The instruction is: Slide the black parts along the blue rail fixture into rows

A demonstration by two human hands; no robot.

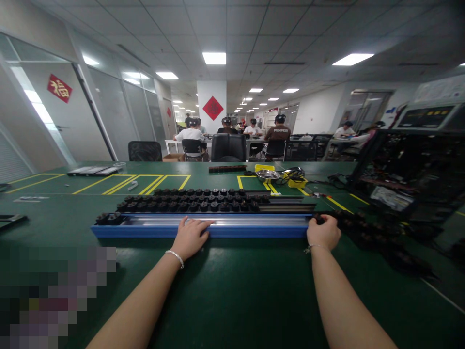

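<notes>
A long blue channel (145, 231) with a shiny metal inside lies across the green table. Two black round modules (115, 218) sit in its left end. My left hand (191, 236) rests over the channel's near edge at its middle, fingers spread, holding nothing. At the right end, my right hand (324, 231) has its fingers closed around a black module (319, 219), which is partly hidden by them. Behind the channel stand several rows of black modules (203, 205) on dark rails.
More black modules (378, 232) lie in a heap at the right. Farther back are a metal bowl (268, 175), cables, a dark strip (227, 169) and a black rack (410, 165). People sit at distant tables.
</notes>
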